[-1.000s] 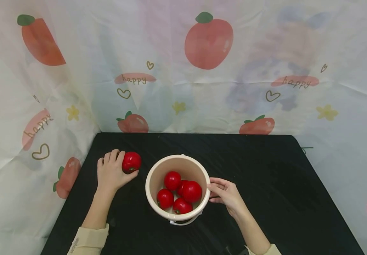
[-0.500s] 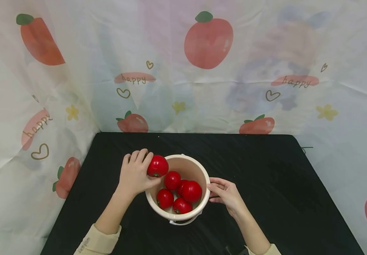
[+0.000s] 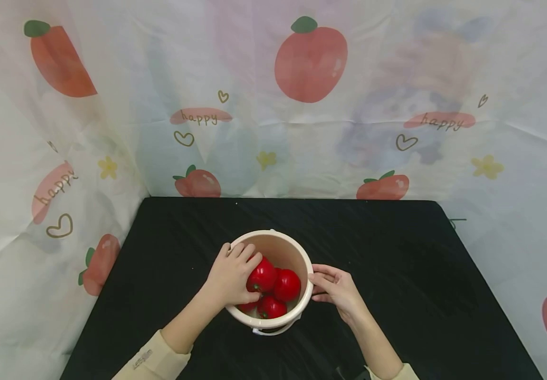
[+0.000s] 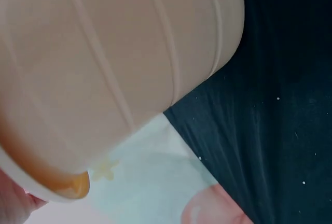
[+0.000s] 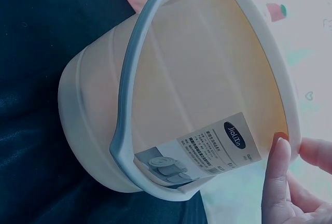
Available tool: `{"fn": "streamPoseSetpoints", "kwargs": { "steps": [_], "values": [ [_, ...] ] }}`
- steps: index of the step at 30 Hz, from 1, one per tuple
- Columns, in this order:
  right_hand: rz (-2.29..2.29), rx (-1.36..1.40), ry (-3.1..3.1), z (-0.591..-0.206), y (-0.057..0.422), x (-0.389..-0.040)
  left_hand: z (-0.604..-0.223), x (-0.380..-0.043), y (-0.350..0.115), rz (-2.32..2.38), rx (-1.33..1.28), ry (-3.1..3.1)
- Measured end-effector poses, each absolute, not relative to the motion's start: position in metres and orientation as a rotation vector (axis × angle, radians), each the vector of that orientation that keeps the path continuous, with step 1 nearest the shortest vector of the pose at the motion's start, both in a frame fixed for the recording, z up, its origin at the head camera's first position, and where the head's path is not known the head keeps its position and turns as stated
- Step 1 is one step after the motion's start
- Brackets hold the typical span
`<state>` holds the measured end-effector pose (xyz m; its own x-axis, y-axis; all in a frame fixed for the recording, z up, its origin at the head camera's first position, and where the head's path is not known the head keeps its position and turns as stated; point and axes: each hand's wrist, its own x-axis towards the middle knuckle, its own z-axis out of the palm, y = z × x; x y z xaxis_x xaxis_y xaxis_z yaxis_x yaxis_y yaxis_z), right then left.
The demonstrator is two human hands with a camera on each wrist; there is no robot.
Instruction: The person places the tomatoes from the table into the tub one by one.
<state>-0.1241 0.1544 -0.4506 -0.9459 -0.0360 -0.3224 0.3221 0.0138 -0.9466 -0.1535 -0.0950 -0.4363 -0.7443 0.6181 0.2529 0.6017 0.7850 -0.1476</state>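
A cream bucket (image 3: 284, 247) stands upright on the black-covered table, several red tomatoes (image 3: 286, 285) inside it. My left hand (image 3: 229, 277) reaches over its left rim and holds another tomato (image 3: 261, 274) in the bucket's mouth, thumb below and fingers above. Whether that tomato touches the others I cannot tell. In the left wrist view the bucket's ribbed outer wall (image 4: 124, 37) fills much of the picture, with only a bit of the hand (image 4: 14, 203) by the rim. My right hand (image 3: 339, 291) pinches the right rim between thumb and fingers, clearer in the right wrist view.
The bucket's pale handle (image 5: 124, 89) hangs down on the near side, over a printed label (image 5: 207, 151). Black cloth (image 3: 397, 264) covers the table. A fruit-patterned curtain (image 3: 254, 142) rises at the back and along the sides.
My left hand has carried the tomato from the table left of the bucket, rightwards over the rim and into its mouth. My right hand and the bucket have stayed put.
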Motion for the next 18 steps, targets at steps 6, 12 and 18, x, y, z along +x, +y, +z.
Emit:
{"fn": "streamPoseSetpoints", "kwargs": {
  "steps": [6, 12, 18],
  "values": [
    [-2.018, 0.297, 2.037, -0.452, 0.154, -0.125, -0.443, -0.155, -0.089, 0.159, -0.999, -2.762],
    [-2.015, 0.298, 2.044, -0.451, 0.154, -0.125, -0.446, -0.156, -0.085, 0.297, -1.046, -2.839],
    [-2.017, 0.293, 2.038, -0.45, 0.154, -0.124, -0.448, -0.157, -0.083, 0.388, -1.063, -2.885]
  ]
}}
